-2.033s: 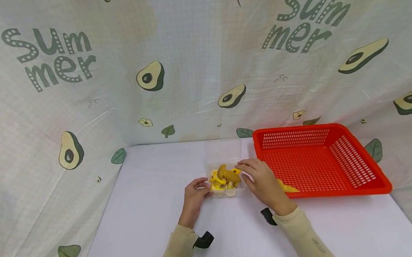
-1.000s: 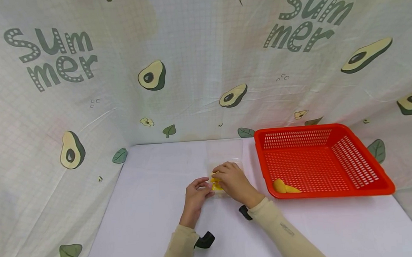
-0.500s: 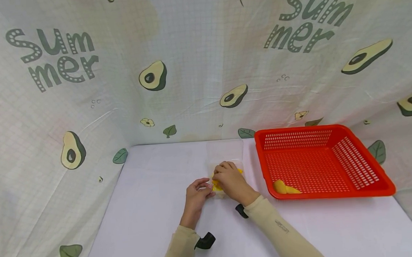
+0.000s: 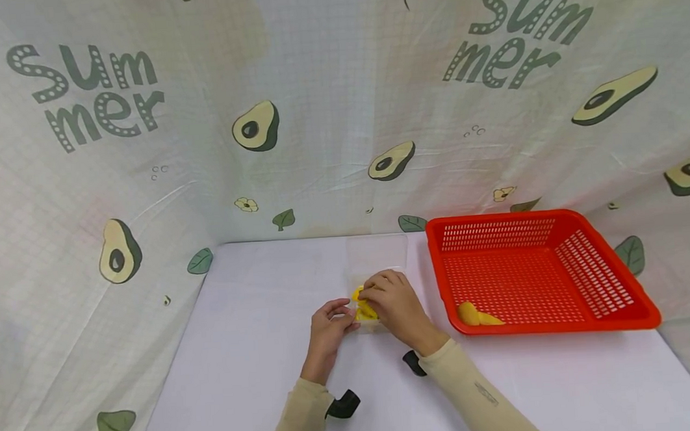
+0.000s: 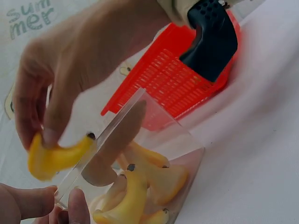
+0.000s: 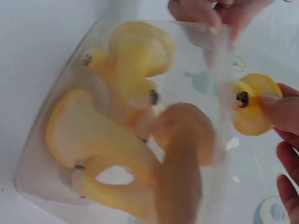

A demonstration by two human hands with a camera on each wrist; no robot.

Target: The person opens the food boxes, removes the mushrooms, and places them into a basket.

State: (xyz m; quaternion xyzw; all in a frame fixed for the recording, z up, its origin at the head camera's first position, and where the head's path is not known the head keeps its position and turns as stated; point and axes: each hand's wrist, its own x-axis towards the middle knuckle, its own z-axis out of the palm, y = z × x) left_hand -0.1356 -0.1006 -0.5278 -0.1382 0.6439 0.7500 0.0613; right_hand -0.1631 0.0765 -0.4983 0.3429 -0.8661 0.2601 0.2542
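Yellow mushroom (image 5: pixel 63 157) is pinched in the right hand (image 4: pixel 399 310) at the open top of a clear box (image 4: pixel 371 328) holding more mushrooms (image 6: pixel 93 135); the left hand (image 4: pixel 326 337) grips its rim, near a red basket (image 4: pixel 561 327).

My sleeves: long, beige, close-fitting. Left sleeve (image 4: pixel 302 413) looks plain, small creases by the cuff. Right sleeve (image 4: pixel 465 388) has a small grey elongated marking (image 4: pixel 486 394) on the forearm, too small to read. Left hand (image 4: pixel 328 337) and right hand (image 4: pixel 399 307) bare. Black camera mount on each wrist, left mount (image 4: pixel 343 404) bent and blocky, right mount (image 4: pixel 414 363) same colour. From the left wrist view, my right mount: curved body, angular end, cluster of little round dimples or holes, can't tell which.
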